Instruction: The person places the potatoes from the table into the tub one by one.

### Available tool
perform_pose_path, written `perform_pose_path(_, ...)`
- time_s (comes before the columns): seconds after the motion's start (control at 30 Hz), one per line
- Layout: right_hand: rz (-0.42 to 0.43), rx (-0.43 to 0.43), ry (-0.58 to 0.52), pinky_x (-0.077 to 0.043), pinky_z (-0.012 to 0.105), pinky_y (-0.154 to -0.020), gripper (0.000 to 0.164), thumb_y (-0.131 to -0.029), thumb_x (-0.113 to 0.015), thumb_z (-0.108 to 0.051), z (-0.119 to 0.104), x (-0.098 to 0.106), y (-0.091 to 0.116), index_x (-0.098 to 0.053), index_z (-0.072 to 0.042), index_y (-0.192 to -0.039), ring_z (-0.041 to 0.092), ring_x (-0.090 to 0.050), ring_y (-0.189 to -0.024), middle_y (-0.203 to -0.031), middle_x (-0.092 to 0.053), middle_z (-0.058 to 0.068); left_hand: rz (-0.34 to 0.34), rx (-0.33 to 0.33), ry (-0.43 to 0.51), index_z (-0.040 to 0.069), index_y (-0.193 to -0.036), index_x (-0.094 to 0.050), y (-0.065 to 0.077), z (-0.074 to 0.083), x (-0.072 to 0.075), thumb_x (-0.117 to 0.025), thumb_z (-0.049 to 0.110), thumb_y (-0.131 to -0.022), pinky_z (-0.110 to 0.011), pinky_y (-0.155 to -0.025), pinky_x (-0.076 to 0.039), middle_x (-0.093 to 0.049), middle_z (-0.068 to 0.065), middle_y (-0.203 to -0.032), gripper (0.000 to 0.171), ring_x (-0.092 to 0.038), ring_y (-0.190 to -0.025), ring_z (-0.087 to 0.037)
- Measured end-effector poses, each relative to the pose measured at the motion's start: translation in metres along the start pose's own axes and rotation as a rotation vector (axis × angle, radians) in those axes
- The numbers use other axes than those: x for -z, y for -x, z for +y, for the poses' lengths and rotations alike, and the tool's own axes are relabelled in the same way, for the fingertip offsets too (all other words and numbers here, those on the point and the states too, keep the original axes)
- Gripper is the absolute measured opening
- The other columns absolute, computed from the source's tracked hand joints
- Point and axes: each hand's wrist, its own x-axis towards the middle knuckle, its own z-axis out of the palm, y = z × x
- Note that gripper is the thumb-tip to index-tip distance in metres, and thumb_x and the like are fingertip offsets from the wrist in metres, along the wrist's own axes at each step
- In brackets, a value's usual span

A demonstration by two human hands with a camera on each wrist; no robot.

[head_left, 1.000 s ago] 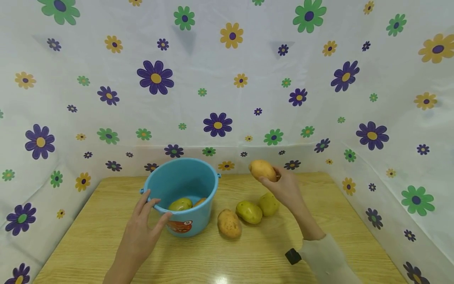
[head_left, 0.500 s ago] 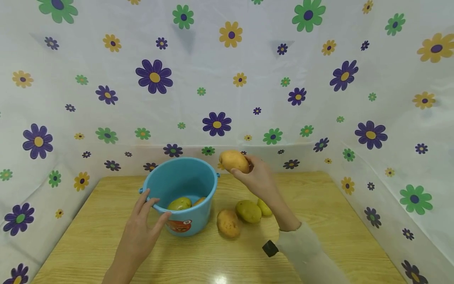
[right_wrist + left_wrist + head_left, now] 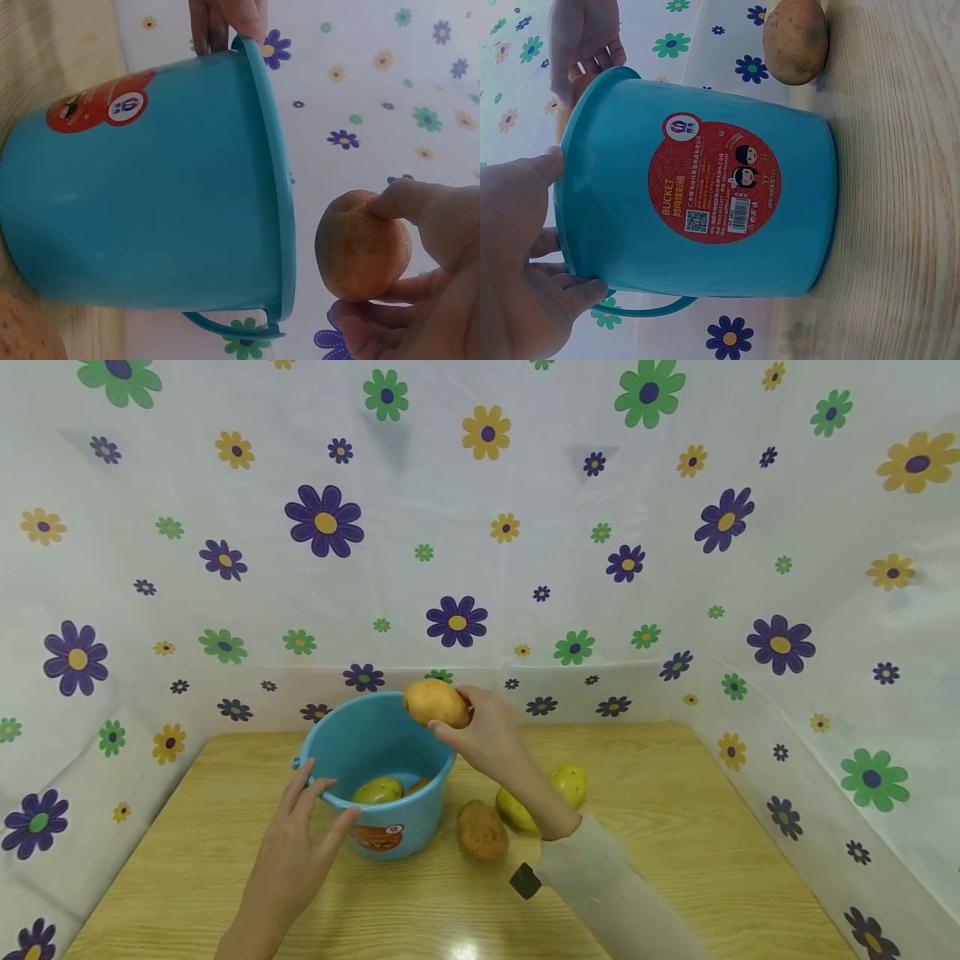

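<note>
A blue bucket (image 3: 405, 827) with a red label stands upright on the table. My left hand (image 3: 288, 843) holds its near-left rim, thumb at the front and fingers along the side. My right hand (image 3: 491, 735) grips a tan potato (image 3: 433, 703) above the bucket's right rim; the right wrist view shows the potato (image 3: 360, 247) just beyond the rim, between thumb and fingers. Inside the bucket lie a yellow-green rounded piece of produce (image 3: 378, 791) and a partly hidden brownish one (image 3: 417, 786).
Another potato (image 3: 482, 832) lies on the wooden table (image 3: 675, 877) just right of the bucket. Behind the right forearm are two yellow-green rounded pieces (image 3: 570, 785), partly covered. A flower-printed white sheet (image 3: 480, 568) encloses the back and sides.
My right hand has carried the potato leftward from above the right side of the table to over the bucket's rim. My left hand stays on the rim.
</note>
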Motion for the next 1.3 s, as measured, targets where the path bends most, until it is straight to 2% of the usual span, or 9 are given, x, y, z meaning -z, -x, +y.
perform_pose_path(0.1,-0.011,0.017,0.053,-0.056,0.027,-0.066,0.048,-0.091,-0.078,-0.03,-0.003,-0.01,-0.003,-0.065,-0.002,-0.128,0.018,-0.063,-0.08,-0.101,-0.069,0.006,0.003,-0.002,-0.001,0.002,-0.139,-0.055,0.0,0.0,0.0,-0.069,0.041,-0.101,-0.074,-0.099,-0.044,-0.027,-0.022,-0.165,0.056,-0.036,-0.141,-0.057)
perform_pose_path(0.27,-0.025,0.013,0.098,-0.056,0.027,-0.068,0.052,-0.091,-0.077,-0.035,-0.003,-0.023,-0.007,-0.065,-0.004,-0.132,0.017,-0.062,-0.083,-0.104,-0.07,0.005,0.009,-0.01,0.002,0.002,-0.138,-0.055,-0.001,-0.001,-0.001,-0.069,0.039,-0.101,-0.073,-0.099,-0.044,-0.028,-0.022,-0.165,0.054,-0.036,-0.142,-0.057)
perform_pose_path(0.5,-0.021,0.019,0.111,-0.056,0.028,-0.069,0.058,-0.089,-0.078,-0.036,-0.001,-0.035,-0.012,-0.064,-0.007,-0.137,0.017,-0.063,-0.084,-0.107,-0.071,0.006,0.011,-0.012,0.005,0.002,-0.138,-0.055,-0.001,0.0,0.0,-0.07,0.038,-0.101,-0.073,-0.099,-0.044,-0.028,-0.023,-0.164,0.054,-0.036,-0.141,-0.057)
perform_pose_path(0.6,-0.005,0.019,0.136,-0.055,0.027,-0.068,0.057,-0.089,-0.079,-0.038,0.0,-0.039,-0.013,-0.065,-0.006,-0.134,0.018,-0.061,-0.084,-0.105,-0.071,0.005,0.017,-0.017,0.004,0.001,-0.137,-0.056,-0.001,0.0,-0.001,-0.07,0.036,-0.101,-0.072,-0.099,-0.045,-0.028,-0.023,-0.164,0.053,-0.037,-0.141,-0.057)
perform_pose_path(0.73,-0.002,0.036,0.168,-0.054,0.031,-0.069,0.048,-0.09,-0.079,-0.043,0.002,-0.043,-0.014,-0.071,-0.003,-0.117,0.022,-0.06,-0.084,-0.094,-0.069,0.008,0.02,-0.016,0.005,0.001,-0.137,-0.056,-0.001,0.0,-0.001,-0.07,0.037,-0.1,-0.072,-0.099,-0.045,-0.029,-0.023,-0.164,0.053,-0.037,-0.141,-0.057)
perform_pose_path(0.83,0.003,0.045,0.178,-0.057,0.04,-0.081,0.049,-0.09,-0.079,-0.042,0.005,-0.045,-0.014,-0.072,0.0,-0.115,0.027,-0.062,-0.094,-0.102,-0.073,0.012,0.022,-0.014,0.005,0.001,-0.137,-0.056,-0.001,0.001,-0.001,-0.07,0.037,-0.1,-0.072,-0.099,-0.045,-0.029,-0.023,-0.164,0.053,-0.037,-0.141,-0.057)
perform_pose_path(0.97,0.019,0.048,0.189,-0.055,0.048,-0.094,0.056,-0.09,-0.078,-0.037,0.006,-0.047,-0.012,-0.069,0.002,-0.129,0.031,-0.062,-0.108,-0.123,-0.071,0.016,0.021,-0.011,0.003,0.002,-0.137,-0.056,-0.001,0.0,-0.001,-0.07,0.037,-0.1,-0.072,-0.099,-0.045,-0.029,-0.023,-0.164,0.053,-0.037,-0.141,-0.057)
perform_pose_path(1.3,0.005,0.046,0.151,-0.052,0.05,-0.098,0.053,-0.092,-0.076,-0.033,0.005,-0.044,-0.008,-0.067,0.002,-0.131,0.032,-0.06,-0.112,-0.127,-0.07,0.016,0.018,-0.011,0.009,0.001,-0.137,-0.056,-0.001,0.001,-0.001,-0.07,0.036,-0.101,-0.072,-0.099,-0.045,-0.028,-0.023,-0.164,0.052,-0.036,-0.141,-0.057)
